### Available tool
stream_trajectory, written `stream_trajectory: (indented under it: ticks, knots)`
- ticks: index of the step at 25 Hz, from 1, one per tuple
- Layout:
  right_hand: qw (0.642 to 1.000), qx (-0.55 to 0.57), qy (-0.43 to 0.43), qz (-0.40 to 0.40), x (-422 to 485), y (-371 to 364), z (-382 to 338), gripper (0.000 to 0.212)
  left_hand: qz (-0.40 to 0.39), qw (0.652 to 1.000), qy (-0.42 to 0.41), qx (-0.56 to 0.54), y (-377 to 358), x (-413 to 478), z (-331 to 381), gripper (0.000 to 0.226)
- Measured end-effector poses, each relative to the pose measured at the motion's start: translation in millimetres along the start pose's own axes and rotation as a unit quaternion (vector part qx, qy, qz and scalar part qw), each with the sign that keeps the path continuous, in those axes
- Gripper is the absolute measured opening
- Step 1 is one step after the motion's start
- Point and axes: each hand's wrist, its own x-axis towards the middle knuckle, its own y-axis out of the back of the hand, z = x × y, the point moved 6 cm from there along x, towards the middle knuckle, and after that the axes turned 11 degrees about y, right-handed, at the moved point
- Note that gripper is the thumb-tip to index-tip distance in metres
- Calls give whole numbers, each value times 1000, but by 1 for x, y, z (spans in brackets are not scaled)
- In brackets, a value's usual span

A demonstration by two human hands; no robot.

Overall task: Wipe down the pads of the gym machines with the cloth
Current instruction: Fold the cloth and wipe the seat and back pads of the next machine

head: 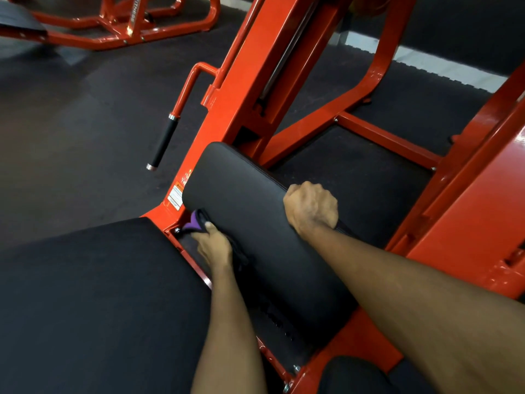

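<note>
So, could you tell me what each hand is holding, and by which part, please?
The left hand grips the purple cloth by its end, left of the pad. The right hand is curled at its right edge; on what, unclear.

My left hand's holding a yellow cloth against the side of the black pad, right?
Not yellow: the cloth is purple and black. The head view shows the left hand holding it against the side of the black pad.

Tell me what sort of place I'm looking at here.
Almost certainly a gym: a red-painted steel machine frame, its black vinyl-covered pad, a black-gripped metal handle at its side, and dark rubber flooring.
</note>
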Motion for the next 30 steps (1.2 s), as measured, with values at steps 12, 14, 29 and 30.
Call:
stream_trajectory:
  ticks: [12,14,29,30]
  knots:
    - [995,83,30,-55,-9,10,1,51,-84,994,21,72,4,-81,-76,54]
    - [990,108,66,-63,-23,21,10,47,-86,993,18,82,7,-85,-71,57]
    - [926,-291,242,7,-115,66,204,63,-67,994,34,85,4,-153,-118,53]
    - [925,-293,242,4,-115,66,204,63,-67,994,29,75,1,-146,-114,55]
